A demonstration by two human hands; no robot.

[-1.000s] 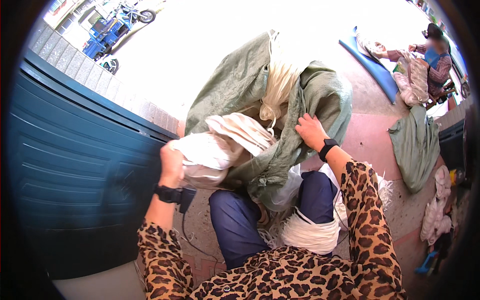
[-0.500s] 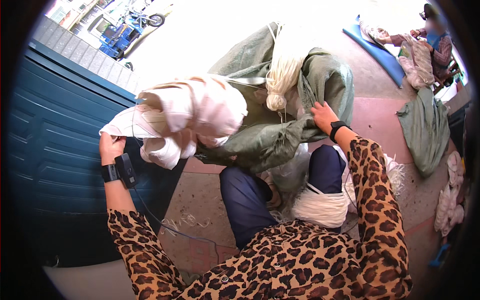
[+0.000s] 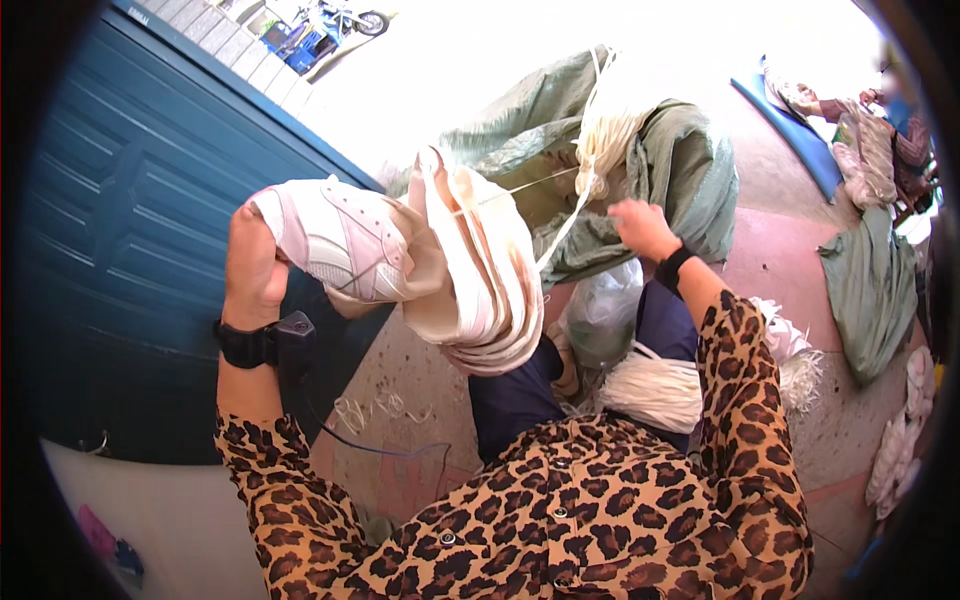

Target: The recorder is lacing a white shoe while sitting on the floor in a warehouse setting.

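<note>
My left hand is closed on one end of a nested stack of white shoe uppers. The stack hangs to the right in a curve, with eyelets and stitching showing on its near piece. My right hand is over the mouth of a green woven sack, its fingers loosely bent and apparently holding nothing. A bundle of cream strips hangs at the sack's mouth. One pale strip runs from it down beside the uppers.
A cream strip bundle is tied around my thigh, beside a clear plastic bag. A blue metal door stands at left. Another person sits at far right near a second green sack. Loose strips lie on the floor.
My left hand has raised and turned the stack of uppers, which swung right and nearer. My right hand has let go of the sack's edge. The view has shifted left.
</note>
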